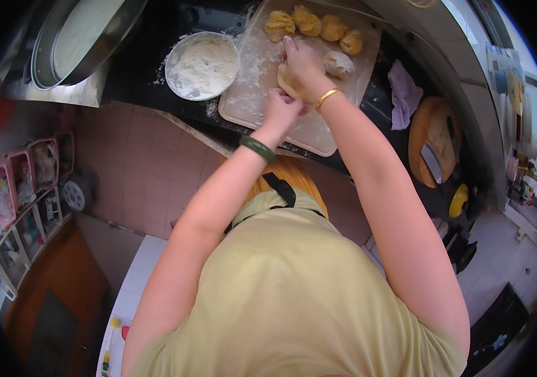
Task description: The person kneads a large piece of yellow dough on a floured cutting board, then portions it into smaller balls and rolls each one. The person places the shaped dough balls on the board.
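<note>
A flattened piece of pale yellow dough point(289, 86) lies on a floured board point(249, 101), partly covered by my hands. My left hand point(281, 109), below a green bangle, has its curled fingers on the dough's near edge. Across the dough's far right side reaches my right hand point(304, 61), with a gold bangle at the wrist. Its fingertips are bunched and whitish with flour; whether they pinch dough is hidden. Just right of that hand sits a white lump of dough point(339, 64). Several rough yellow lumps point(306, 21) line the board's far side.
A metal bowl of flour point(202, 66) stands left of the board, with a large steel pot point(84, 42) beyond. To the right are a purple cloth point(404, 96) and a round wooden cutting board point(431, 122) bearing a cleaver point(432, 161). Spilled flour dusts the black counter point(141, 66).
</note>
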Action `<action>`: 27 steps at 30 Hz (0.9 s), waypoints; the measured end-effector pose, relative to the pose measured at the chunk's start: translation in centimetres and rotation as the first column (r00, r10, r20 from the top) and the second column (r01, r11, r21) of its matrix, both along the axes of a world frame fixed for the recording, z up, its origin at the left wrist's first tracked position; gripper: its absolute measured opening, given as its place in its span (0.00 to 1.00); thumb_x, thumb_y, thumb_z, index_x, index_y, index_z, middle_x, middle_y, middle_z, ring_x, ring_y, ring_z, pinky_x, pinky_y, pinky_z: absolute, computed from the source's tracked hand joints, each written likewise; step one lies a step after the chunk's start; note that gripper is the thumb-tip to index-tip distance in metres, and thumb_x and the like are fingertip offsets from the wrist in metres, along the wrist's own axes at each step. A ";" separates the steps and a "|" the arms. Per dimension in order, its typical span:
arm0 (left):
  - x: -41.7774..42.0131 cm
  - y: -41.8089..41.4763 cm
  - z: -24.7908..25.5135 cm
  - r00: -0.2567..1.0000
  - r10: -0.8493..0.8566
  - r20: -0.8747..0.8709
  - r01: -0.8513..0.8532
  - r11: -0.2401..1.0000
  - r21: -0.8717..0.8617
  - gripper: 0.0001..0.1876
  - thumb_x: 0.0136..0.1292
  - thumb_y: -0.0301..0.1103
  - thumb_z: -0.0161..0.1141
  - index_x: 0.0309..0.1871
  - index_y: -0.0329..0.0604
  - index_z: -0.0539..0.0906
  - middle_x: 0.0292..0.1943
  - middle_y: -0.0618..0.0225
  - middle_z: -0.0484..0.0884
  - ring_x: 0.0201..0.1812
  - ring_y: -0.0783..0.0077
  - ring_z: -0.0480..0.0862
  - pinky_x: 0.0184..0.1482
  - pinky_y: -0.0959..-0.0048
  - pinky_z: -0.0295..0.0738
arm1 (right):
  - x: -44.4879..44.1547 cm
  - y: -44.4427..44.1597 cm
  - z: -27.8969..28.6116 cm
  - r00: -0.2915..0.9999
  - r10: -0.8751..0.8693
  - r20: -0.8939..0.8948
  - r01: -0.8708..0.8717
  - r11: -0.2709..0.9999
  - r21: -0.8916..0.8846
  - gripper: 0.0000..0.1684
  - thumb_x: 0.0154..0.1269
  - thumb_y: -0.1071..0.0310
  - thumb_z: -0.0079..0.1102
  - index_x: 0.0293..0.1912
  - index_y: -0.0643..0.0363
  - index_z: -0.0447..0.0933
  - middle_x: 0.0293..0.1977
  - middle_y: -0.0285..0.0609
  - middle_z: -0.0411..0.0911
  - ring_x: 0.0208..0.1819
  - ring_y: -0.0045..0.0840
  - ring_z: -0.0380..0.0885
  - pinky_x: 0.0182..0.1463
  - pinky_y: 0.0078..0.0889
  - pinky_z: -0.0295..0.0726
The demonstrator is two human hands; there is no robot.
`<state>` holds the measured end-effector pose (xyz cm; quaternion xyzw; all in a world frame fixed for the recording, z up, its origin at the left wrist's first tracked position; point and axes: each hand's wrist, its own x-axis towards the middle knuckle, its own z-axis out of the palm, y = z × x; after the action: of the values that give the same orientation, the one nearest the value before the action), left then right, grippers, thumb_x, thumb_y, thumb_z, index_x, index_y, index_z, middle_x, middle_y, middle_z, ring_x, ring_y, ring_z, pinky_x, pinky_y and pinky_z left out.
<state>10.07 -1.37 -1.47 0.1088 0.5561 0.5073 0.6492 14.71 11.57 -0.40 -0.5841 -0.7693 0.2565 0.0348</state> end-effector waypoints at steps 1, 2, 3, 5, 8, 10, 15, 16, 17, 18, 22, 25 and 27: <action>-0.9 0.0 0.1 1.000 -0.026 -0.015 0.027 1.000 0.009 0.20 0.66 0.22 0.60 0.57 0.27 0.67 0.43 0.53 0.84 0.39 0.64 0.87 0.43 0.71 0.85 | 0.7 0.2 -0.3 0.997 0.080 -0.002 -0.080 0.997 -0.011 0.23 0.74 0.51 0.41 0.43 0.53 0.83 0.46 0.50 0.84 0.49 0.50 0.81 0.52 0.47 0.79; -1.9 0.1 0.3 0.986 -0.097 -0.135 0.101 0.995 0.024 0.18 0.66 0.21 0.59 0.56 0.27 0.69 0.43 0.53 0.85 0.40 0.65 0.88 0.43 0.71 0.85 | 1.8 0.3 -0.4 0.990 0.138 -0.033 -0.139 0.989 -0.046 0.24 0.74 0.50 0.40 0.43 0.53 0.83 0.44 0.51 0.84 0.47 0.50 0.81 0.52 0.47 0.79; -2.9 0.0 0.4 0.954 -0.152 -0.257 0.166 0.986 0.032 0.16 0.67 0.21 0.58 0.55 0.27 0.70 0.43 0.53 0.85 0.40 0.65 0.88 0.43 0.71 0.85 | 2.1 -0.2 0.4 0.977 0.203 -0.069 -0.208 0.975 -0.078 0.25 0.75 0.49 0.39 0.43 0.53 0.83 0.43 0.52 0.84 0.46 0.50 0.82 0.52 0.48 0.79; -3.6 -0.5 0.3 0.954 -0.148 -0.259 0.162 0.986 0.033 0.12 0.64 0.20 0.58 0.50 0.29 0.75 0.38 0.55 0.86 0.36 0.68 0.88 0.39 0.72 0.84 | 1.0 -4.3 1.9 0.990 -0.100 -0.099 0.093 0.993 -0.078 0.20 0.72 0.51 0.47 0.39 0.56 0.81 0.35 0.55 0.84 0.42 0.49 0.83 0.44 0.48 0.80; -3.6 -2.5 -1.2 0.887 -0.115 -0.447 0.186 0.975 0.118 0.11 0.63 0.19 0.57 0.49 0.30 0.78 0.36 0.56 0.86 0.36 0.70 0.88 0.38 0.72 0.83 | 1.5 -8.2 1.4 0.998 0.065 -0.021 -0.059 0.973 0.224 0.14 0.69 0.54 0.52 0.35 0.53 0.79 0.30 0.46 0.83 0.36 0.45 0.83 0.38 0.49 0.79; -3.8 -4.0 -2.0 0.831 -0.153 -0.535 0.278 0.947 0.162 0.16 0.61 0.19 0.56 0.54 0.29 0.77 0.39 0.56 0.85 0.41 0.70 0.88 0.42 0.73 0.83 | 2.1 -8.8 -0.3 0.969 0.248 0.009 -0.231 0.887 0.400 0.12 0.68 0.56 0.53 0.33 0.51 0.78 0.27 0.42 0.83 0.33 0.44 0.82 0.36 0.50 0.79; -4.3 -5.9 0.8 0.939 -0.154 -0.308 0.185 0.980 0.072 0.23 0.63 0.18 0.57 0.62 0.31 0.71 0.48 0.57 0.81 0.43 0.70 0.88 0.45 0.73 0.83 | 0.3 -4.7 -1.2 0.976 0.216 -0.013 -0.193 0.896 0.401 0.10 0.66 0.57 0.56 0.32 0.50 0.77 0.29 0.42 0.82 0.34 0.42 0.81 0.37 0.49 0.79; -4.5 -5.9 1.0 0.932 -0.149 -0.330 0.183 0.980 0.075 0.22 0.63 0.19 0.58 0.62 0.31 0.71 0.48 0.57 0.81 0.42 0.69 0.88 0.45 0.73 0.83 | -0.1 -4.0 -1.1 0.982 0.191 -0.006 -0.175 0.910 0.376 0.10 0.66 0.57 0.56 0.32 0.50 0.77 0.30 0.42 0.82 0.35 0.42 0.81 0.37 0.49 0.79; -4.5 -5.8 1.1 0.925 -0.145 -0.350 0.183 0.980 0.077 0.22 0.63 0.19 0.58 0.62 0.31 0.71 0.48 0.57 0.81 0.42 0.69 0.88 0.45 0.74 0.83 | -0.4 -3.2 -1.3 0.979 0.203 -0.003 -0.186 0.899 0.397 0.10 0.66 0.57 0.56 0.32 0.50 0.77 0.31 0.43 0.83 0.37 0.42 0.81 0.37 0.48 0.79; -4.7 -5.8 1.1 0.917 -0.128 -0.378 0.174 0.980 0.091 0.22 0.63 0.19 0.58 0.61 0.31 0.72 0.47 0.57 0.81 0.43 0.69 0.88 0.45 0.74 0.83 | -0.7 -2.3 -1.5 0.976 0.218 -0.008 -0.194 0.884 0.426 0.11 0.66 0.56 0.56 0.32 0.50 0.78 0.32 0.43 0.83 0.38 0.42 0.81 0.38 0.48 0.79; -5.0 -5.5 0.2 0.836 -0.055 -0.545 0.172 0.971 0.166 0.22 0.60 0.19 0.59 0.59 0.32 0.74 0.48 0.55 0.81 0.46 0.66 0.86 0.47 0.71 0.83 | -1.6 -1.0 -1.7 0.988 0.134 -0.072 -0.092 0.903 0.421 0.14 0.68 0.55 0.54 0.33 0.54 0.79 0.34 0.46 0.82 0.40 0.46 0.80 0.41 0.50 0.77; -5.2 -5.5 0.6 0.534 -0.057 -0.844 0.324 0.935 0.142 0.24 0.60 0.23 0.59 0.61 0.34 0.74 0.60 0.49 0.76 0.61 0.56 0.78 0.61 0.62 0.75 | -1.2 -0.2 -0.9 0.971 0.070 -0.229 -0.006 0.962 0.273 0.18 0.69 0.53 0.53 0.35 0.55 0.82 0.35 0.47 0.83 0.41 0.47 0.80 0.43 0.49 0.78; -5.3 -5.0 0.2 0.128 0.036 -0.991 0.455 0.886 0.091 0.27 0.61 0.28 0.58 0.66 0.35 0.72 0.67 0.48 0.71 0.69 0.52 0.72 0.71 0.58 0.66 | 0.7 0.6 -0.4 0.954 0.132 -0.271 -0.096 0.985 0.145 0.21 0.66 0.49 0.56 0.38 0.58 0.83 0.40 0.50 0.83 0.44 0.47 0.80 0.50 0.45 0.78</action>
<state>4.81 -6.37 -1.26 0.6099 0.7098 0.3107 0.1660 15.37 12.20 -0.75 -0.4931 -0.8043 0.2870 0.1662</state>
